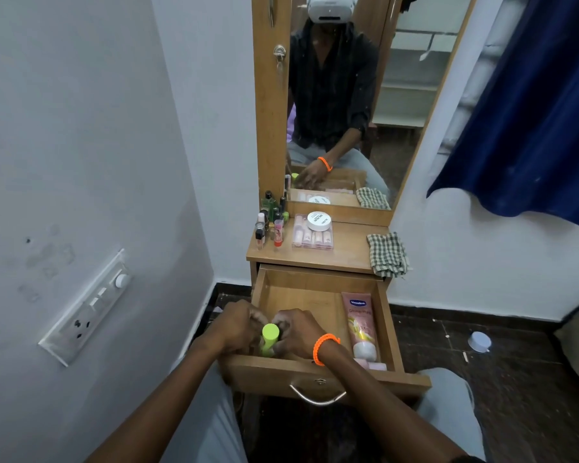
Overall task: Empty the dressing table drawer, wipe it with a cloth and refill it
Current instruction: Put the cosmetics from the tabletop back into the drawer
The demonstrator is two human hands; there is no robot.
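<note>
Drawer (318,285): light wood, pulled fully open, curved metal handle on its front just below both wrists; holds a pink Vaseline tube (361,324) lying lengthwise, cap toward the front, just right of the right hand (296,334), and a lime-green capped bottle (269,337) upright between the left hand (236,329) and the right. Cloth (388,253): checked green and white, crumpled, on the table top beyond and right of the right hand, overhanging the edge.

A switchboard (87,307) is fixed to the left wall. A blue curtain (528,121) hangs at upper right. On the dark floor (515,379) to the right lies a small white cap (479,341).
</note>
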